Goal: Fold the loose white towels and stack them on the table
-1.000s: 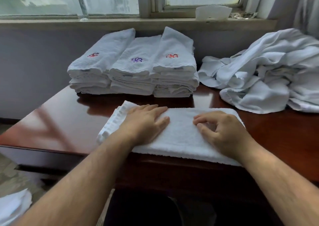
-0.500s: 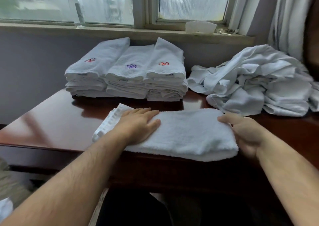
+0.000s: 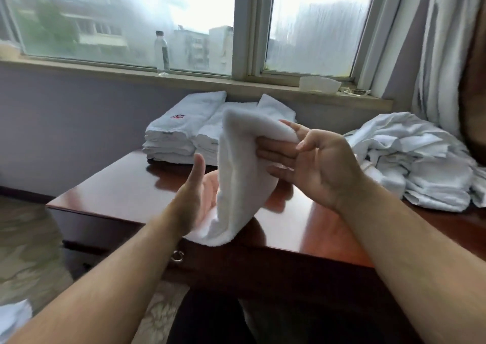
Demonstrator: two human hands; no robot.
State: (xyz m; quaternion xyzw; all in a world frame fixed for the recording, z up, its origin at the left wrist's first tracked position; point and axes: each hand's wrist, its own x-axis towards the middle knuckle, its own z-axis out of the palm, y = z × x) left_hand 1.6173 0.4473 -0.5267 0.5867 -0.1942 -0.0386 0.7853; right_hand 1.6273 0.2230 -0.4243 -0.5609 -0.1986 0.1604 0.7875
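Head view, right fingers (image 3: 273, 157): nearly straight and spread, tucked under the raised end of the towel (image 3: 242, 175) and carrying it. The thumb tip sits right at the cloth's edge; a true pinch or not, I can't call.
Right hand (image 3: 318, 167): palm turned toward the left, up off the table (image 3: 315, 236).
Left hand (image 3: 196, 199): open, thumb pointing up, palm facing the towel. Its fingers are blurred and partly hidden behind the cloth, and they hold nothing that I can see.
Towel: one end up in the air in front of the folded stacks (image 3: 178, 136), the other end resting at the table's near edge. The loose pile (image 3: 420, 164) waits at the right.
Doing it well: swing the raised end across so it lands square on the lower end, edges matched. Let the left palm steady the low end so it doesn't slide off the edge, then press the crease flat.
Against half a second ago: the towel lay flat, with the left palm pressing it and the right hand cupping its right end. Now that end is lifted and swinging left, and the left hand has come off the cloth.
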